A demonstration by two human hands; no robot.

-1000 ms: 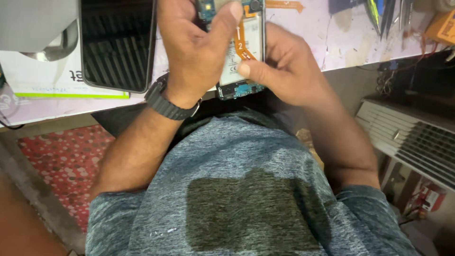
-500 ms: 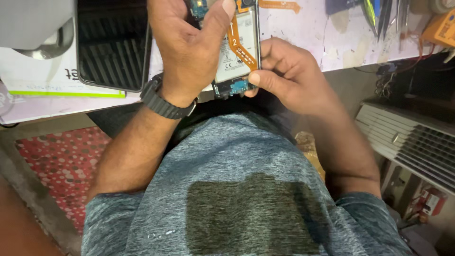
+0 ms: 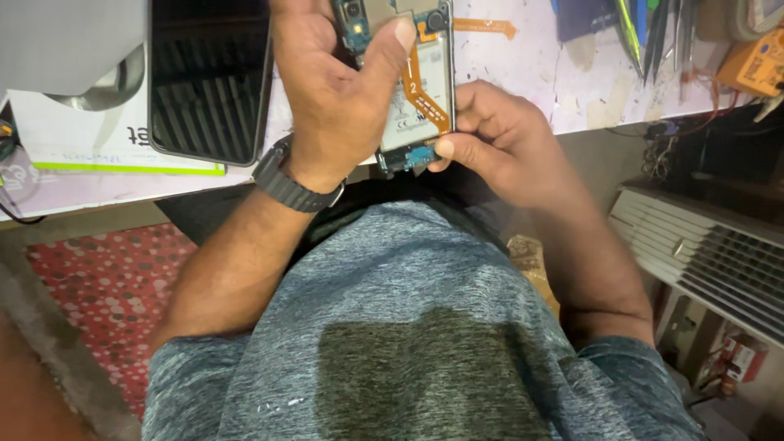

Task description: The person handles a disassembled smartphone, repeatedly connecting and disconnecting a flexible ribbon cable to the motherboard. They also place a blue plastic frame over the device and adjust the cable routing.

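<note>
An opened phone (image 3: 420,98) with its back cover off shows a white battery, an orange flex cable and blue circuit boards at top and bottom. My left hand (image 3: 335,90), with a dark watch on the wrist, grips the phone from the left, thumb across its upper part. My right hand (image 3: 498,139) holds the lower right edge, with the fingertips pinched at the small blue board at the bottom end. The phone is held just above the near edge of the workbench (image 3: 523,73).
A dark phone screen panel (image 3: 208,82) lies on a white box (image 3: 98,135) at the left of the bench. Tweezers and tools (image 3: 653,33) and an orange device (image 3: 751,69) sit at the right. A slatted grey unit (image 3: 702,253) stands at lower right; red dotted mat (image 3: 106,286) on the floor.
The view has shifted slightly. My right hand's fingertips have moved to pinch at the phone's bottom board; my left hand keeps its grip.
</note>
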